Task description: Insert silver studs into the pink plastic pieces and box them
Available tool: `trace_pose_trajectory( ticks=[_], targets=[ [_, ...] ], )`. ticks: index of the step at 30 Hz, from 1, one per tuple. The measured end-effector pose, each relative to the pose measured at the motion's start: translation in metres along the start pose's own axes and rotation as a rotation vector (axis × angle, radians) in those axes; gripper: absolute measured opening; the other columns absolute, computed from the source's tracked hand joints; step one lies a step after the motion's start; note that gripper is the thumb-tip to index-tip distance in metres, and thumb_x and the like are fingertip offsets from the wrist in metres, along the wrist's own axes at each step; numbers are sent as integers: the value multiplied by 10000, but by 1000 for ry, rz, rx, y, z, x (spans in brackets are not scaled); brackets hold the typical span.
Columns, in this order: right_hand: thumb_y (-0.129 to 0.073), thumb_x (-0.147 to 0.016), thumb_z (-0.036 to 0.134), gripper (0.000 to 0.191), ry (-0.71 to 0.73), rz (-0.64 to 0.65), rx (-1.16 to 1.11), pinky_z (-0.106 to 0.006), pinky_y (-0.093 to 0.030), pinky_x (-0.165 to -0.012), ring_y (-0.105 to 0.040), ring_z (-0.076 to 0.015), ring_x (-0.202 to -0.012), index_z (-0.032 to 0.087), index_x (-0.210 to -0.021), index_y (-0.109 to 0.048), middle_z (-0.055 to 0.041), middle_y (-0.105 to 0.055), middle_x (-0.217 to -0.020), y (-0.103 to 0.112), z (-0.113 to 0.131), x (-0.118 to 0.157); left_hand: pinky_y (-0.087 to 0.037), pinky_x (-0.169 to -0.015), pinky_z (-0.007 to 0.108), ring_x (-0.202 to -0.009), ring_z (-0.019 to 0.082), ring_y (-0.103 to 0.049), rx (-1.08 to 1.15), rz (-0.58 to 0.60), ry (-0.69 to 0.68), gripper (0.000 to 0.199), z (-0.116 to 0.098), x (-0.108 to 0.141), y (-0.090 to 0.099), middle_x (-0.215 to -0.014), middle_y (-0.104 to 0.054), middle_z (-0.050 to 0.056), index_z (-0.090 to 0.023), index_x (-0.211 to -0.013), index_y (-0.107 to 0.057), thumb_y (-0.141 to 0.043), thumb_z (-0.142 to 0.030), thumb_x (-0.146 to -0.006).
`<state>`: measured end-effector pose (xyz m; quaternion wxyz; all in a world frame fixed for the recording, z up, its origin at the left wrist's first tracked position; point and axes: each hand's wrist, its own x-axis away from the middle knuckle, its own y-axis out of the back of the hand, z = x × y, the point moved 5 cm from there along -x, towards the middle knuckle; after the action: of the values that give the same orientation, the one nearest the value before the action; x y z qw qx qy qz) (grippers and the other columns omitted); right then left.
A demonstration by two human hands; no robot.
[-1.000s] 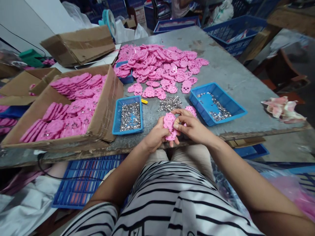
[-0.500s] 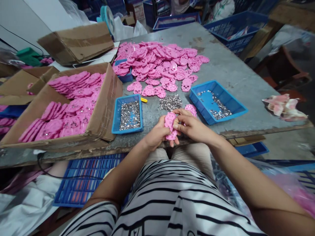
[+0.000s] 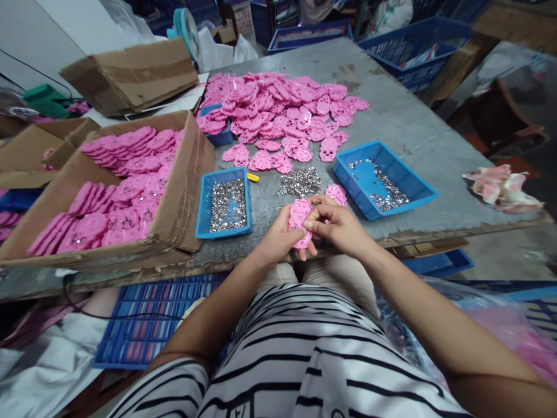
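My left hand (image 3: 281, 235) is closed around a flat pink plastic piece (image 3: 299, 216) with a face-like moulded outline, held just over the table's front edge. At its right side, my right hand (image 3: 337, 225) has thumb and fingertips pinched together against the piece. Whatever sits between those fingertips is hidden. Another pink piece (image 3: 336, 194) lies on the table just behind my right hand. Beyond my hands is a loose heap of small shiny metal parts (image 3: 300, 182). Blue trays holding similar parts stand on either side, a left tray (image 3: 224, 234) and a right tray (image 3: 402, 168).
A large pile of pink pieces (image 3: 278, 107) covers the back of the grey table (image 3: 391, 125). An open cardboard box (image 3: 198, 168) with stacked pink pieces stands at left. A yellow-handled tool (image 3: 253, 177) lies beside the left tray. Crumpled pinkish material (image 3: 500, 188) rests at the right edge.
The camera view has shifted slightly. Both hands stay at the same pink piece, with the right fingertips moved only a little along it.
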<state>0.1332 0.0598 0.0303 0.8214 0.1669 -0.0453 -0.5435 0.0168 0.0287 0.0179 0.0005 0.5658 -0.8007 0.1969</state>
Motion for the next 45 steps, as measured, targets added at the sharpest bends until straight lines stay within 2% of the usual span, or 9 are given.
trace_pose_trajectory(
  ticks=[7,16,20,23,27,32,39,42,45],
  targets=[
    [-647,-763,213,108,44,-95,34,-355,-445,-900,-567,-195,-982,203,-666,-694,-57,-595,-1053,2,-2,3,-430,-368,184,-458,134,-633,0,-32,-8,493,-1,-3,3,-720,-634,-24,-185,-1085,-379,-655,-235,-679],
    [-621,-814,259,133,172,-143,185,-382,-469,-890,-597,-203,-980,217,-727,-711,-55,-632,-1042,5,4,8,-420,-346,165,-432,128,-623,-29,-35,-11,470,2,-5,4,-649,-630,-53,-183,-1076,-375,-629,-211,-683],
    [-597,-836,314,150,183,-394,264,-389,-485,-845,-611,-211,-935,235,-752,-693,-49,-663,-974,60,6,-3,-397,-323,157,-438,130,-625,-46,-22,-14,440,0,-4,3,-680,-669,-31,-193,-1048,-374,-602,-201,-672],
    [-618,-788,275,102,15,-644,394,-361,-478,-739,-592,-188,-764,206,-816,-688,-53,-666,-879,115,-9,-16,-390,-312,159,-425,130,-615,-54,-24,-27,443,-1,-2,2,-656,-669,-39,-194,-1040,-381,-583,-189,-647],
    [-655,-702,224,98,-268,-590,544,-349,-440,-692,-571,-190,-678,163,-769,-692,-64,-681,-754,144,-42,-29,-380,-315,154,-381,114,-581,-50,-47,-52,455,0,-2,3,-601,-645,-64,-192,-1035,-390,-559,-170,-613],
    [-637,-712,308,144,-265,-563,662,-334,-417,-632,-577,-218,-649,186,-749,-704,-60,-688,-685,140,-54,-28,-379,-307,171,-369,120,-568,-52,-100,-49,450,6,-6,10,-589,-633,-66,-190,-1019,-387,-541,-179,-596],
    [-581,-759,247,171,-349,-604,671,-337,-438,-684,-607,-225,-706,166,-840,-708,-77,-712,-805,142,-46,-21,-391,-328,185,-396,101,-562,-34,-148,-102,419,24,-19,21,-687,-647,-40,-198,-1007,-365,-602,-260,-667],
    [-530,-807,238,189,-170,-641,776,-347,-450,-727,-613,-236,-781,171,-879,-691,-97,-703,-870,132,-28,-20,-416,-354,194,-457,107,-591,17,-135,-147,421,28,-22,23,-758,-660,-11,-195,-1008,-381,-639,-296,-690],
    [-480,-861,226,223,32,-472,901,-341,-448,-771,-610,-240,-878,174,-949,-678,-117,-690,-945,98,-10,-31,-431,-361,204,-471,120,-603,68,-119,-151,450,29,-23,26,-756,-661,-6,-189,-1020,-396,-670,-297,-680]
  ],
)
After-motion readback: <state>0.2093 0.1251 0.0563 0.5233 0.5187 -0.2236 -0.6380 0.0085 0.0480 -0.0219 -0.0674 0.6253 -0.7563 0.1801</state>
